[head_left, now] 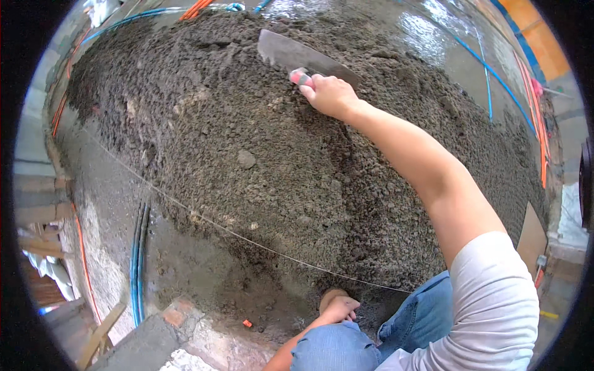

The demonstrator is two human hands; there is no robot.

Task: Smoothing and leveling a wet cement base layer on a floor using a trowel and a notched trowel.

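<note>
My right hand (330, 96) reaches far forward, closed round the pinkish-red and grey handle of a plastering trowel (303, 54). Its long grey metal blade lies tilted on a broad heap of damp, crumbly mortar (266, 142). Down by my knees, my left hand (342, 308) has its fingers curled. Right behind it shows a rounded tan thing (333, 298) whose kind I cannot make out. Whether the left fingers hold anything is hidden.
A thin taut string (260, 245) crosses the heap's near side. Blue pipes (137, 266) and an orange conduit (83, 260) run along the left floor. More blue and orange lines (537, 117) lie at right. A reddish fragment (247, 323) sits near a broken masonry edge (204, 340).
</note>
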